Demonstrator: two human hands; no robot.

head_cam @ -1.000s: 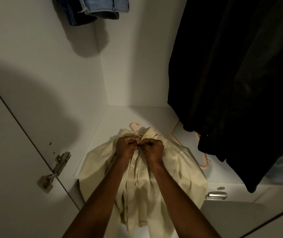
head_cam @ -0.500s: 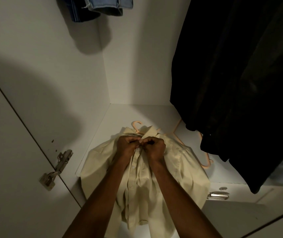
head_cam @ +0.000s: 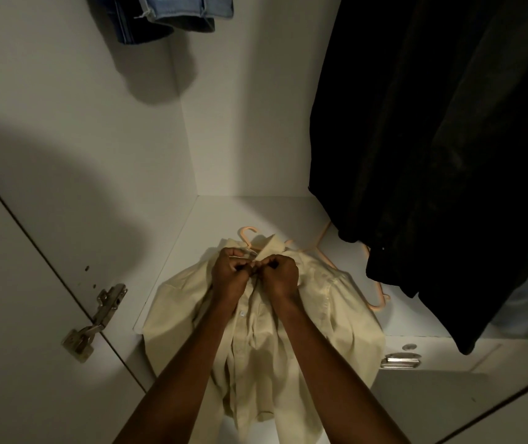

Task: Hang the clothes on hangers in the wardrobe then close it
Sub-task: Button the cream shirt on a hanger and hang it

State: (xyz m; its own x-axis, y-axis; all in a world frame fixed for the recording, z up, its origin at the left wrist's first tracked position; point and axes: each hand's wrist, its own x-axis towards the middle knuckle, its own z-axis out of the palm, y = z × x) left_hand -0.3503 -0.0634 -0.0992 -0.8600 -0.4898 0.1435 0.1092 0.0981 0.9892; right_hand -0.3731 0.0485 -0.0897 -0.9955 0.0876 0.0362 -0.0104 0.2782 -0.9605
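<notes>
Door hinge at left. Your left hand and right hand each pinch the cream shirt placket below its collar; the shirt lies on the wardrobe floor, over a pink hanger. Black garment hangs right.

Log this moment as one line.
left hand: pinching shirt placket | right hand: same | hanger: inside shirt | wardrobe: open

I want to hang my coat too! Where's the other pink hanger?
The spare pink plastic hanger lies on the white wardrobe floor, right of the cream button-up shirt, partly under the hanging black garment.
</notes>
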